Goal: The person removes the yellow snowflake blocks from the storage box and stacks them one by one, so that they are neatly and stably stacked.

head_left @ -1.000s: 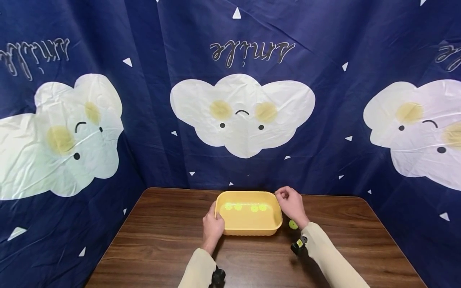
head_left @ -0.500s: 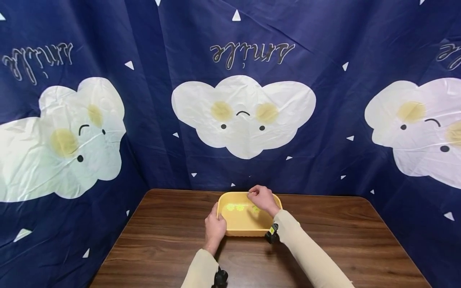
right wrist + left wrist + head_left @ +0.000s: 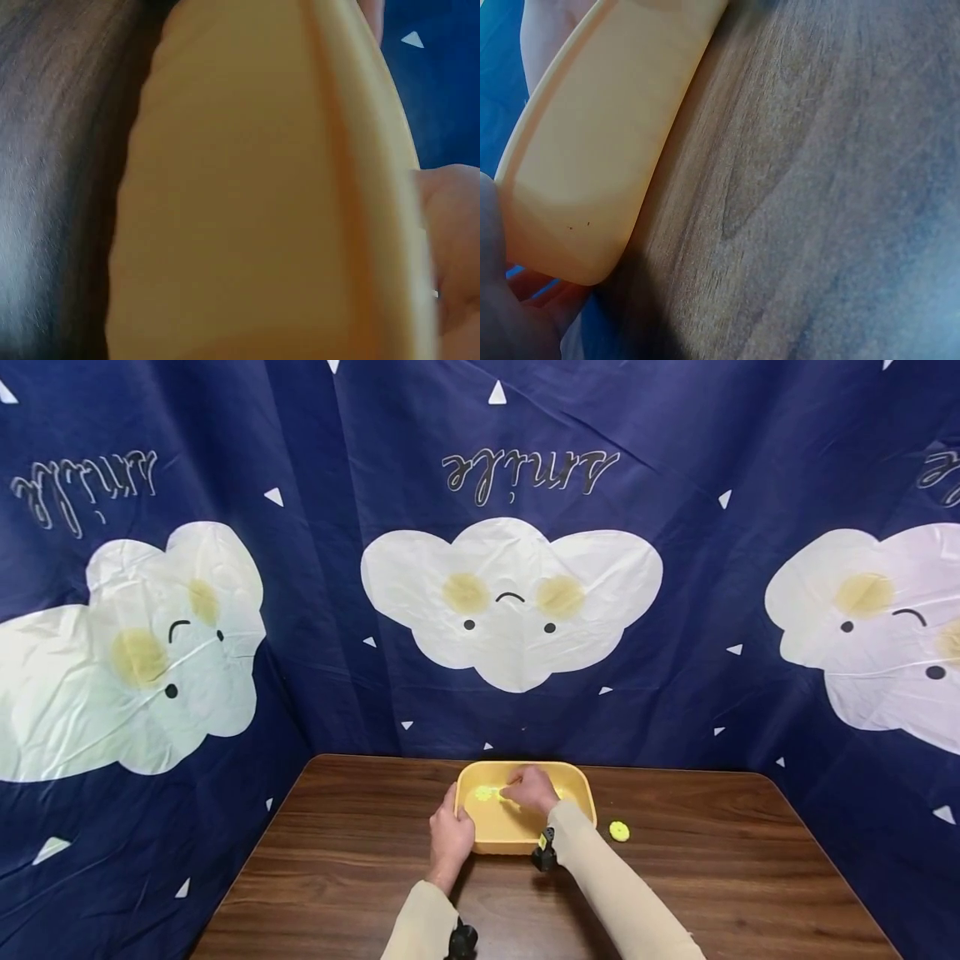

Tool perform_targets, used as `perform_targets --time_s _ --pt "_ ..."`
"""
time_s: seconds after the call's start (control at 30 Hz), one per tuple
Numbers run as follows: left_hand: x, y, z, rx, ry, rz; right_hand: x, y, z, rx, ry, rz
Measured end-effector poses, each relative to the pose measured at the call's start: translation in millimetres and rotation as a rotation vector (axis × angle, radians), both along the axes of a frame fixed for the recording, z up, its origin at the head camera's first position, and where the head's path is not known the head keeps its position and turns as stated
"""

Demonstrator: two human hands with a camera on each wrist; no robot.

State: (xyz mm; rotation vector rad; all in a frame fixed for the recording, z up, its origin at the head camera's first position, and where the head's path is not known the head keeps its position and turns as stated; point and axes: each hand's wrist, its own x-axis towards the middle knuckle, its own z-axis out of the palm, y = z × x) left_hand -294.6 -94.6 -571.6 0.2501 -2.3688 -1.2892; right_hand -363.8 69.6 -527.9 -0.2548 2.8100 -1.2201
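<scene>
Left grip [image 3: 450, 838]: closed around the left end of the basin, fingers along the outside of its wall and thumb toward the near side; the left wrist view shows fingertips just below the corner.
Right grip [image 3: 531, 789]: over the basin's interior, to the right of the left grip, fingers bent toward the thumb. Something yellow shows at the fingertips; whether it is pinched there or lies behind them, I cannot tell.
Yellow basin [image 3: 498, 847]: on the table, upright, touching the left grip and directly below the right grip. Its rounded rim runs around the right grip in the head view.
Flower in the basin [image 3: 483, 793]: bright yellow, between the two grips, just left of the right fingertips.
Loose flower [image 3: 619, 832]: yellow with a scalloped edge, flat on the table to the right of the right grip, outside the basin and near its right end.
Table [image 3: 322, 868]: dark wood grain, beneath both grips.
Sleeves [image 3: 622, 889]: cream, running back from each grip toward the near edge.
Wrist devices [image 3: 543, 850]: black, one behind each grip.
Backdrop [image 3: 322, 693]: navy cloth beyond both grips, printed with white clouds [image 3: 512, 602], small triangles and upside-down "smile" lettering.
</scene>
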Motion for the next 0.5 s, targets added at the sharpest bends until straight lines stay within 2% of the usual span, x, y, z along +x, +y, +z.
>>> perform_targets --time_s 0.37,0.5 --pt "0.7 0.8 0.7 0.003 -0.019 0.009 2.8 -5 -14.1 0.144 0.055 0.027" --pt "-0.4 0.3 2.2 0.003 -0.006 0.014 1.5 -6 -16.4 0.177 0.076 0.017"
